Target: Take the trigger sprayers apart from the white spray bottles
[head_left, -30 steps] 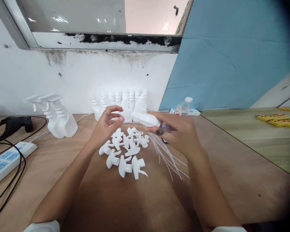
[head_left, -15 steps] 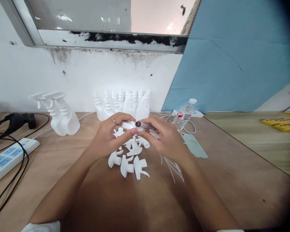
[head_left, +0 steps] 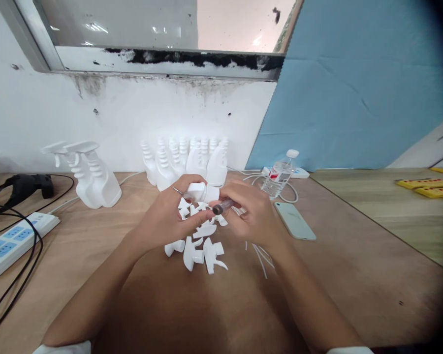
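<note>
My left hand [head_left: 162,214], with a ring on one finger, is closed around a white trigger spray head [head_left: 197,191]. The collar of that head points right, toward my right hand [head_left: 254,211]. Between my right fingers is a slim translucent, pen-like tube [head_left: 226,204] with a dark end pointing left; its far part is hidden in the hand. Below both hands lie several loose white spray heads [head_left: 214,255]. Thin white tubes [head_left: 260,258] rest on the table under my right wrist.
White spray bottles [head_left: 217,167] without heads stand along the wall. Two bottles with heads [head_left: 98,182] stand left, near a power strip [head_left: 18,238] and black cables. A water bottle [head_left: 278,177] and a phone [head_left: 294,221] are to the right.
The spray head has turned in my left hand, so its collar now shows on the right. The pen-like tube has moved lower and slightly right, its dark end now below the collar.
</note>
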Demonstrator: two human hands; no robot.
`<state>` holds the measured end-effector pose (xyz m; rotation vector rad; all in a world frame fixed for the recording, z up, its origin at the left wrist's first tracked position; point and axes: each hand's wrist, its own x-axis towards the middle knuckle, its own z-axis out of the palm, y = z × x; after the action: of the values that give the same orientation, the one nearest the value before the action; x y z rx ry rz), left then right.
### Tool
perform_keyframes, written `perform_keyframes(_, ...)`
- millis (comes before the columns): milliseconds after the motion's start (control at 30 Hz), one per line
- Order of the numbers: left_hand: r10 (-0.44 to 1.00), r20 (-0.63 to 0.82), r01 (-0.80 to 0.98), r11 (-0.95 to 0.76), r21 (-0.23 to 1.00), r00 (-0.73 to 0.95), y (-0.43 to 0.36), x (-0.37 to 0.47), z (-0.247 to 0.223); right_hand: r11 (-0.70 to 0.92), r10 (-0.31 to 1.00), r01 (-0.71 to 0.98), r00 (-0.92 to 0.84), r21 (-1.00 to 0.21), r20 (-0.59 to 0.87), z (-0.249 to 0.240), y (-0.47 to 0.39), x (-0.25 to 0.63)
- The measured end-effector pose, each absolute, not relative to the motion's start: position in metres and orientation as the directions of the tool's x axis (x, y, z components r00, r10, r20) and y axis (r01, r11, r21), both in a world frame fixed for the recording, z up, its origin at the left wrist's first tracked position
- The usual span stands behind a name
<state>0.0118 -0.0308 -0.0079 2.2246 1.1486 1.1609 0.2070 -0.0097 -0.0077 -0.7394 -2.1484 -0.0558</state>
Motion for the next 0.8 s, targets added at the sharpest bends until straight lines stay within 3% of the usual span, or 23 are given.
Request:
perform_keyframes(133,0.830,0.480,0.495,-0.555,0.668,0.284,-0.027,0.012,-0.013,0.823,0.477,0.530,-0.451,-0.203,0.754,-0.006,-0.014,0.205)
perform_keyframes(367,0.836,0.494,0.489,-0.543,0.683,0.240,-0.021,0.016,-0.014,0.792,0.556,0.512,-0.377,-0.334,0.740,-0.002,-0.017,0.206)
perform_keyframes(667,0.770,0.633,0.531,-0.571,0.627,0.079,-0.018,0.023,-0.030,0.696,0.671,0.570,-0.301,-0.435,0.678,-0.005,-0.016,0.209)
perform_keyframes(800,0.726,0.674,0.469,-0.554,0.688,-0.133,-0.011,0.012,-0.033,0.628,0.655,0.666,-0.170,-0.404,0.737,-0.006,-0.012,0.217)
